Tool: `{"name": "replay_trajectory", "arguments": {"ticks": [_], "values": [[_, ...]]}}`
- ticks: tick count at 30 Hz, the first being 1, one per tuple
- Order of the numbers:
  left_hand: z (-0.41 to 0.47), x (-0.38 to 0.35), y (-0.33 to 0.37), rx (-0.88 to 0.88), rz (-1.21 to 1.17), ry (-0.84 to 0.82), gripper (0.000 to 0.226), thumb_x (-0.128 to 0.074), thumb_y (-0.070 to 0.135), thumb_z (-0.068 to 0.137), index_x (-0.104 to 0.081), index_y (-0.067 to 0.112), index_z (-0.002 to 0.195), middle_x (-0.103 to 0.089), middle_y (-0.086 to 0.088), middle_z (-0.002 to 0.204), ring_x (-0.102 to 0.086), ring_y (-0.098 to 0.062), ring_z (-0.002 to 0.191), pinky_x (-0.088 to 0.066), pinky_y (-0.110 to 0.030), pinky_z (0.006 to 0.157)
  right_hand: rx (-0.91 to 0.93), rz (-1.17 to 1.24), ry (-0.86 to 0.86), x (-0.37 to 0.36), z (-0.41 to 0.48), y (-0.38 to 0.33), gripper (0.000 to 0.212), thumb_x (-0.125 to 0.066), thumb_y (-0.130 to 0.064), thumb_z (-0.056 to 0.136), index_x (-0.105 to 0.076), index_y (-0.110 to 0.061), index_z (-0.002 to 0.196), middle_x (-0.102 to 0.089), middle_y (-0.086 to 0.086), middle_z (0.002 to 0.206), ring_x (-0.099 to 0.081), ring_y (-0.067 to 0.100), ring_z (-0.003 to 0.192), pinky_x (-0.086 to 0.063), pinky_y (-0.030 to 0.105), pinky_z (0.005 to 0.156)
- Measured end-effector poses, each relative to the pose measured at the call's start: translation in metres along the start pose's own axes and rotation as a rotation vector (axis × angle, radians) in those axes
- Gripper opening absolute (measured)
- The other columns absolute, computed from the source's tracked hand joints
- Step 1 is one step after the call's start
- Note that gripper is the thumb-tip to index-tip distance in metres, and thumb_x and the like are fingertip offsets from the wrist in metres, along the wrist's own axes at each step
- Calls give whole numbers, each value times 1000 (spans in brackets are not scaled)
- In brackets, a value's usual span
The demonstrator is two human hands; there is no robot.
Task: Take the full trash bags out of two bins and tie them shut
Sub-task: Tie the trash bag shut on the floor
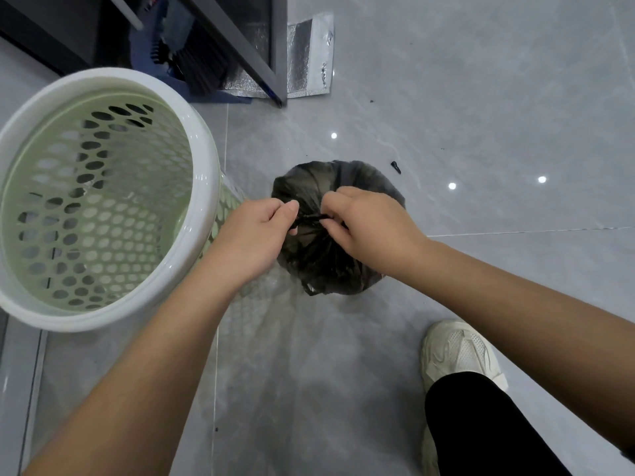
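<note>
While the black trash bag (pixel 326 269) sat on the grey floor (pixel 481 97), just beside the white and green bin (pixel 206 187), both hands were at its top. The left hand (pixel 254 231) pinched one twisted end of the bag's neck between thumb and finger. The right hand (pixel 371 225) pinched the other end, with its fingers curled round the thin black plastic. The two hands were close together, right over the middle of the bag. No bag lined the bin, so this one was out, and tying it looked like the step in hand. I could not tell if the knot was pulled tight yet.

To do it well, the two ends would need a pull away from each other, even on both sides and low down, so the knot sat snug on the bunched neck. A slow, firm pull seemed better than a yank, since plastic this thin could stretch or rip. A second knot on top would likely help it stay shut. The bag should rest on the floor for the pull, so its weight did not drag on the ends. No second bin showed in this view.
</note>
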State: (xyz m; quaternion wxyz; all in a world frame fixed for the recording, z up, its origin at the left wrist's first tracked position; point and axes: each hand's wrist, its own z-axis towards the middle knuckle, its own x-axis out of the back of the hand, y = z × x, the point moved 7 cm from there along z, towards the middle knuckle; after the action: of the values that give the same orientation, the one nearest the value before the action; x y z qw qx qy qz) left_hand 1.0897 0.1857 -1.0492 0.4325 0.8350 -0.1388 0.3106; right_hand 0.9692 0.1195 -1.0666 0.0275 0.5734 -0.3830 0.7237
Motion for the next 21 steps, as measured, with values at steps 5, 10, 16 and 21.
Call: {"name": "replay_trajectory", "arguments": {"ticks": [5,10,16,21], "values": [[1,-23,-17,44,-197,-153,39,-45,38,97,-63,18,68,-32,11,38,-28,-4,33,-21,-24,44,-48,-13,29,3,-1,5,19,-46,-23,94,-58,-12,104,-57,5,86,-56,28,69,-47,39,59],[-4,-43,-21,-143,28,-155,25,-48,27,96,-58,22,74,-44,8,53,-41,-8,52,-34,-31,57,-74,48,50,-2,-10,16,15,-49,-19,91,-62,-11,96,-55,5,83,-55,29,68,-49,43,59],[-17,-66,-18,-279,190,-40,21,-39,25,98,-45,11,84,-55,1,70,-52,-18,65,-38,-38,61,-302,352,20,-10,-17,35,13,-52,-19,92,-64,-17,89,-60,-6,67,-55,9,59,-50,31,63],[-24,-74,-4,-331,424,185,20,-42,29,97,-40,15,83,-56,-7,75,-55,-31,72,-27,-34,57,-641,849,-6,-19,-22,45,17,-54,-9,91,-67,-16,82,-71,1,70,-60,10,44,-40,16,40]]}}
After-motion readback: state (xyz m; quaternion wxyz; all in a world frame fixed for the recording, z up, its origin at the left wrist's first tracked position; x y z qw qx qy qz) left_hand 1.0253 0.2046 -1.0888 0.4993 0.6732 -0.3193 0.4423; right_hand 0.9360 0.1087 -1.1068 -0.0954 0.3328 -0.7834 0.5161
